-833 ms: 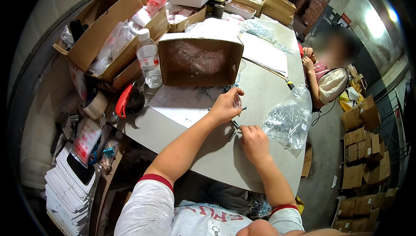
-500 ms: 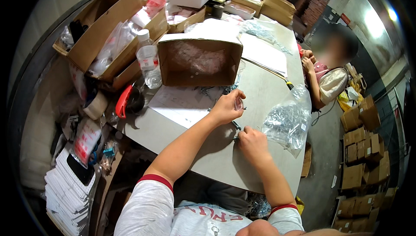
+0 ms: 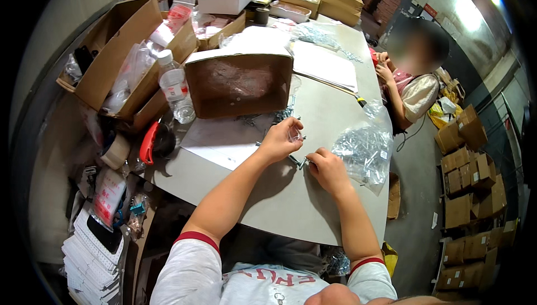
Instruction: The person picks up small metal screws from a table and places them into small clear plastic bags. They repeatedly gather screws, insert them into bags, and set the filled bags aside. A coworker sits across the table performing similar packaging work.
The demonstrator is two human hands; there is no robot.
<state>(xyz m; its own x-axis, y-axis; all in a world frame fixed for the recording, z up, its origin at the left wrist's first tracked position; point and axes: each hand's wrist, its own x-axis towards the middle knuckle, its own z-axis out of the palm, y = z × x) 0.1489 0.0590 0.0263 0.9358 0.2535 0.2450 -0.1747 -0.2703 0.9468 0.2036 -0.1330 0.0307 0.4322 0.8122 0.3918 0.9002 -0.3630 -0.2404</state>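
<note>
My left hand [image 3: 279, 140] is curled above the table around a small clear plastic piece [image 3: 295, 133], perhaps a little bag. Just right of it, my right hand [image 3: 330, 169] pinches a small metal screw [image 3: 304, 163] close to the tabletop; its far end lies near my left fingers. Loose screws [image 3: 283, 116] are piled beyond my left hand, in front of an open cardboard box [image 3: 193, 89] tipped toward me. A printed sheet [image 3: 215, 144] lies under part of the pile. Right of my right hand rests a clear bag full of screws [image 3: 362, 154].
A water bottle [image 3: 174, 89] and a red-handled tape dispenser [image 3: 148, 144] stand left of the box. White papers [image 3: 324, 67] and a yellow-black handled tool [image 3: 361, 101] lie farther back. Another person [image 3: 411, 89] works at the right edge. Cartons [image 3: 470, 176] are stacked on the floor.
The whole view has shifted slightly, moving the table's things leftward. My right hand has come up a little, and the screw in its fingers shows more plainly. My left hand keeps its curled grip.
</note>
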